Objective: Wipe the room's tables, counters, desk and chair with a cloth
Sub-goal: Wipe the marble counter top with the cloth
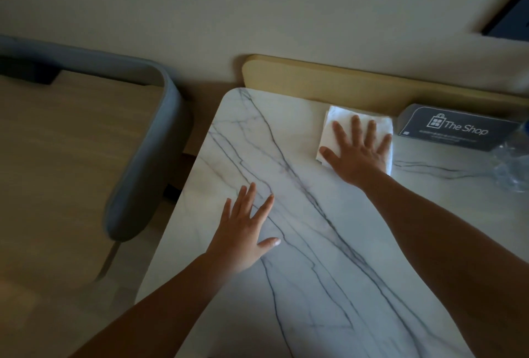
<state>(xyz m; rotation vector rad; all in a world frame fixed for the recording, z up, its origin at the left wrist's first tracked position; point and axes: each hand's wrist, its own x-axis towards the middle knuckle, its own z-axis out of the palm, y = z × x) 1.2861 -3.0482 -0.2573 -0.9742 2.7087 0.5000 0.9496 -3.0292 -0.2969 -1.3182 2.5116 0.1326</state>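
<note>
The right hand [361,148] lies flat, fingers spread, pressing the white cloth [343,126] onto the marble table [315,243] at its far edge, just left of a dark sign [455,130]. The left hand [246,229], flat and holding nothing, braces nearer. Even palm pressure and overlapping strokes toward the near-left corner would probably clean best without nudging the sign.

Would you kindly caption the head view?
Right hand presses a white cloth flat on the marble table; left hand rests open.
</note>
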